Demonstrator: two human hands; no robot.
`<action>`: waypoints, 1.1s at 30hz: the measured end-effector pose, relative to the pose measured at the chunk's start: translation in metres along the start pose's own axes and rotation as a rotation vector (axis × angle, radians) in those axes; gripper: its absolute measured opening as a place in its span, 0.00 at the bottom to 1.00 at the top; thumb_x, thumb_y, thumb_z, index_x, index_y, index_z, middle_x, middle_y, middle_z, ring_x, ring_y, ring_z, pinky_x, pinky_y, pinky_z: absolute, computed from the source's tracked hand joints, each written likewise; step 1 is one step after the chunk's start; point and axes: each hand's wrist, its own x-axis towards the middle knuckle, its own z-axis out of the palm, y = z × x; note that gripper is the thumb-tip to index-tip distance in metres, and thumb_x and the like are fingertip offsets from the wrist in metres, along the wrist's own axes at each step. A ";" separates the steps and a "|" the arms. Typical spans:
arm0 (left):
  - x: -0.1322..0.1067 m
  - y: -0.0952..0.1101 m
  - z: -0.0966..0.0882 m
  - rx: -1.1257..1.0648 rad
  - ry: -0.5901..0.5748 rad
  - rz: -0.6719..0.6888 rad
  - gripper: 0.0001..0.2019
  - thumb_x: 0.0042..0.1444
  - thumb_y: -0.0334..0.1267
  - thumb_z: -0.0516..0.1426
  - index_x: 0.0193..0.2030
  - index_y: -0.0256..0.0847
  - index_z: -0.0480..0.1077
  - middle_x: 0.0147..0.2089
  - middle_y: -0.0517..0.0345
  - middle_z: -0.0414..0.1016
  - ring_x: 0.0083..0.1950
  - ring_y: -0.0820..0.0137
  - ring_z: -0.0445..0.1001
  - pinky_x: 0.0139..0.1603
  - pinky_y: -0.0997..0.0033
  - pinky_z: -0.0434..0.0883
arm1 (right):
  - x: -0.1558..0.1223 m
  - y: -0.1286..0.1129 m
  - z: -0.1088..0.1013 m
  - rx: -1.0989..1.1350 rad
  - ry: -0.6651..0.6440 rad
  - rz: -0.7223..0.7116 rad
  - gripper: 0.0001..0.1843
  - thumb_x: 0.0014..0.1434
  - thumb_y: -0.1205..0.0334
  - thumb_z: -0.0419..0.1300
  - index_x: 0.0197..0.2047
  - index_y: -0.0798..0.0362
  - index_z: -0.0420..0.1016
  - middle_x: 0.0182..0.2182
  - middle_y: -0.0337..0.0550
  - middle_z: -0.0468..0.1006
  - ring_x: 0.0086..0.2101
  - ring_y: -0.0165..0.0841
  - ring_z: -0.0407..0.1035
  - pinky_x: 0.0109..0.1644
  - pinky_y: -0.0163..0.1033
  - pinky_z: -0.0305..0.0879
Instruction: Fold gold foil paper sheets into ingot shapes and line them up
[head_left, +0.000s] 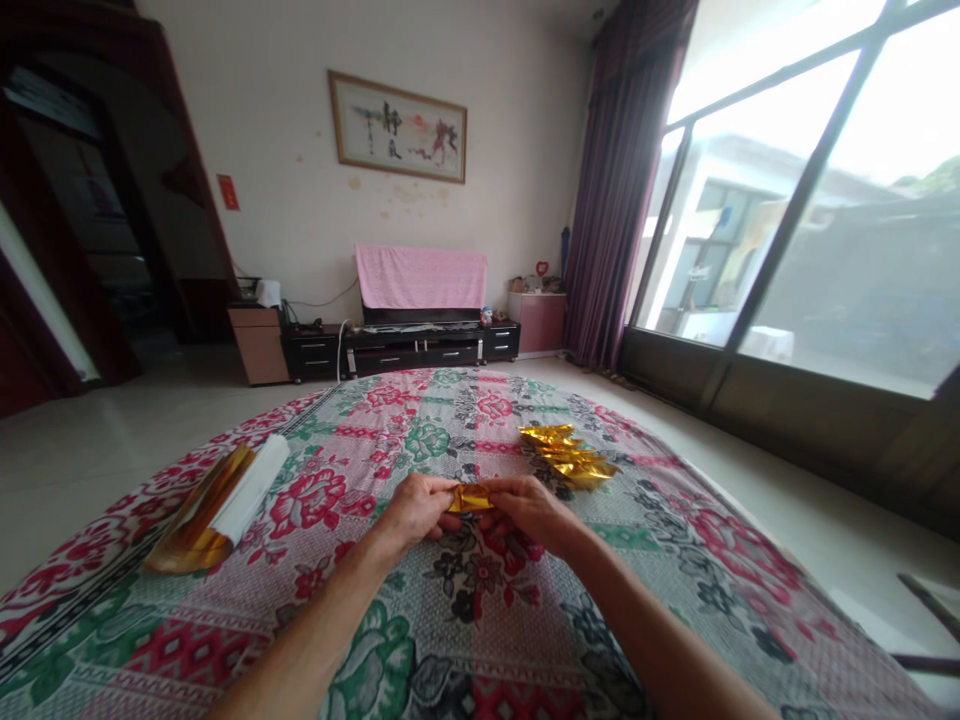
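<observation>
In the head view, the left hand (416, 508) and the right hand (529, 510) meet in the middle, low over a flowered cloth (465, 620). Between them is a small gold foil (470, 497). The fingers of both hands are pinched together on it, one hand at each end. A pile (570, 458) of folded gold pieces lies on the cloth, just far-right of the hands. A pack (217, 505) of gold sheets lies well apart at the left.
</observation>
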 end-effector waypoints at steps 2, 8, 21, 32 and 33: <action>0.000 -0.001 0.000 -0.001 -0.007 0.001 0.18 0.52 0.32 0.53 0.50 0.39 0.71 0.38 0.52 0.79 0.30 0.71 0.77 0.17 0.85 0.62 | -0.001 -0.001 0.001 0.011 0.005 0.000 0.18 0.54 0.68 0.50 0.46 0.55 0.75 0.22 0.38 0.77 0.20 0.21 0.67 0.25 0.26 0.63; 0.002 -0.004 0.000 -0.003 -0.020 0.009 0.18 0.52 0.32 0.53 0.50 0.40 0.71 0.37 0.53 0.79 0.31 0.71 0.77 0.18 0.85 0.62 | -0.002 -0.004 0.003 0.021 0.005 -0.013 0.18 0.54 0.68 0.50 0.44 0.56 0.76 0.21 0.38 0.76 0.19 0.21 0.67 0.24 0.25 0.62; -0.002 0.000 -0.001 -0.029 -0.038 0.004 0.18 0.52 0.32 0.51 0.50 0.40 0.71 0.37 0.54 0.79 0.30 0.72 0.77 0.18 0.85 0.61 | -0.002 -0.001 0.000 0.038 -0.014 -0.024 0.19 0.56 0.63 0.50 0.48 0.56 0.73 0.24 0.41 0.78 0.22 0.24 0.69 0.27 0.28 0.64; -0.002 -0.001 -0.001 -0.030 -0.033 0.015 0.18 0.50 0.35 0.54 0.49 0.41 0.72 0.37 0.55 0.79 0.31 0.72 0.77 0.19 0.84 0.62 | -0.005 -0.005 0.001 0.062 -0.028 -0.067 0.20 0.54 0.58 0.52 0.47 0.58 0.74 0.28 0.44 0.78 0.26 0.27 0.71 0.28 0.30 0.65; -0.002 -0.001 -0.001 -0.036 -0.033 0.017 0.18 0.50 0.35 0.54 0.49 0.41 0.72 0.37 0.55 0.79 0.31 0.72 0.77 0.19 0.84 0.62 | -0.005 -0.004 0.001 0.067 -0.031 -0.072 0.20 0.54 0.58 0.53 0.47 0.58 0.74 0.29 0.45 0.78 0.26 0.27 0.71 0.28 0.30 0.66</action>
